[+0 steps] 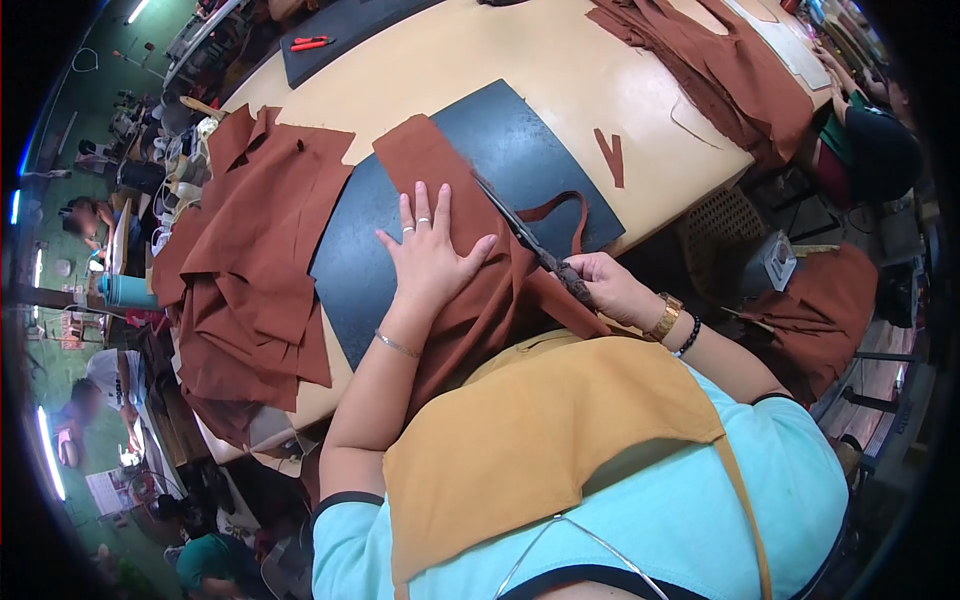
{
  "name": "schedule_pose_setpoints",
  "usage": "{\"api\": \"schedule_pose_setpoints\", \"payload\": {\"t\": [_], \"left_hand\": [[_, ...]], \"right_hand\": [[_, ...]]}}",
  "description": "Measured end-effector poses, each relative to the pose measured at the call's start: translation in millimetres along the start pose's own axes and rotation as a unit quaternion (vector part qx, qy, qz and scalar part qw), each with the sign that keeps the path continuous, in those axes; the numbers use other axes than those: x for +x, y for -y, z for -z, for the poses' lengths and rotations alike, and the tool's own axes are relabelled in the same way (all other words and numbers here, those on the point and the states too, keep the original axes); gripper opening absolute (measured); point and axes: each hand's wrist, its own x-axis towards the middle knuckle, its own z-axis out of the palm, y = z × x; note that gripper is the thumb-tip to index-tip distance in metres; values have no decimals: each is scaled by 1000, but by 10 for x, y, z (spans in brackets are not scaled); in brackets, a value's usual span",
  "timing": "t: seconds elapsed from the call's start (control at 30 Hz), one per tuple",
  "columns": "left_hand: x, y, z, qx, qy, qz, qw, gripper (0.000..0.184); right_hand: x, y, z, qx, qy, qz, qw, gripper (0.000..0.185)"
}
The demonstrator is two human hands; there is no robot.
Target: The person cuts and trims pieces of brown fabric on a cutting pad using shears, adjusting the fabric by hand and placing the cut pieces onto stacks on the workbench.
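Observation:
Fingers spread, my left hand [432,245] lies flat on a piece of reddish-brown fabric [425,155]. The fabric rests on a dark cutting board [500,120] and drapes down toward my lap. My right hand [612,288] is closed around the dark, wrapped-looking handles of the scissors [532,235]. Their long blades lie along the fabric's right edge, pointing away from me. A narrow brown strip [560,200] curls over the board just right of the blades. The scissors' handles are partly hidden by my fingers.
A heap of brown fabric pieces [250,240] lies left of the board. More brown fabric [740,80] is at the far right, near another person [875,150]. A red cutter [312,43] sits on a second dark board [360,35]. Two small strips [612,160] lie on the table [670,195].

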Motion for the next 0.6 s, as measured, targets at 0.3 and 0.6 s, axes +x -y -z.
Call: {"api": "schedule_pose_setpoints", "payload": {"t": [0.3, 0.6], "left_hand": [[-122, -105, 42, 1, 12, -15, 1000, 89], [-160, -130, 66, -4, 28, -15, 999, 93]], "right_hand": [[91, 36, 6, 28, -31, -27, 999, 27], [56, 90, -98, -4, -27, -20, 999, 29]]}}
